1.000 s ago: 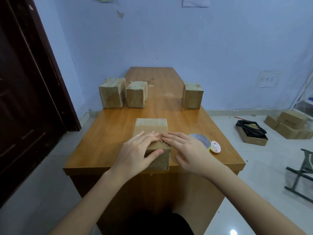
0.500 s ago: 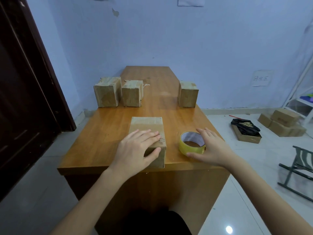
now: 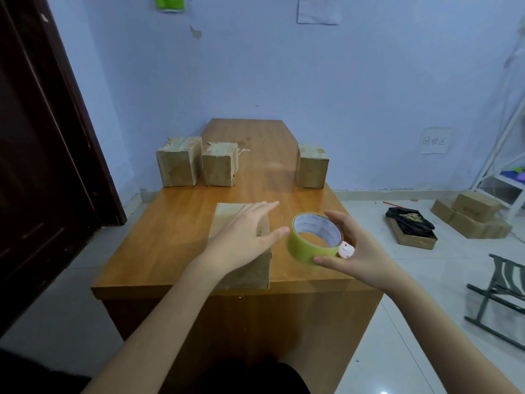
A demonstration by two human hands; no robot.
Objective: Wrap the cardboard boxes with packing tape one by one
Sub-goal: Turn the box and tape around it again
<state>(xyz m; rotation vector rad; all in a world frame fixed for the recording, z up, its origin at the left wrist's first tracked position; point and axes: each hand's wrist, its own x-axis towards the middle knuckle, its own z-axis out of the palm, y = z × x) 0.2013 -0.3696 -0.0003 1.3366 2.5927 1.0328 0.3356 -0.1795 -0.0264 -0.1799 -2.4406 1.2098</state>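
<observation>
Right hand (image 3: 358, 251) at centre right of the frame, fingers and thumb curled round a roll of yellow packing tape (image 3: 314, 237), thumb on the near side, fingertips over the far rim; roll tilted, hollow core facing up and toward the camera, lifted over the right part of the wooden table (image 3: 176, 231). Small pink-and-white object (image 3: 346, 249) just behind the roll, partly hidden by it and the palm; not clear what it is.

Left hand (image 3: 244, 237) at centre, fingers straight and slightly spread, thumb stretched toward the roll but not touching it; palm over the top of the nearest cardboard box (image 3: 241, 268), contact with the box not clear. Box at the near edge of the table, lower centre of the frame.

3 more cardboard boxes across the middle of the table: 2 side by side at centre left (image 3: 179, 163) (image 3: 220, 167), nearly touching, and 1 apart at centre right (image 3: 312, 167).

Dark door (image 3: 42, 166) along the left of the frame. Stack of boxes on the floor (image 3: 471, 218) at right, an open box with black contents (image 3: 410, 227) beside it. Paper sheet (image 3: 318, 9) on the wall at top.
</observation>
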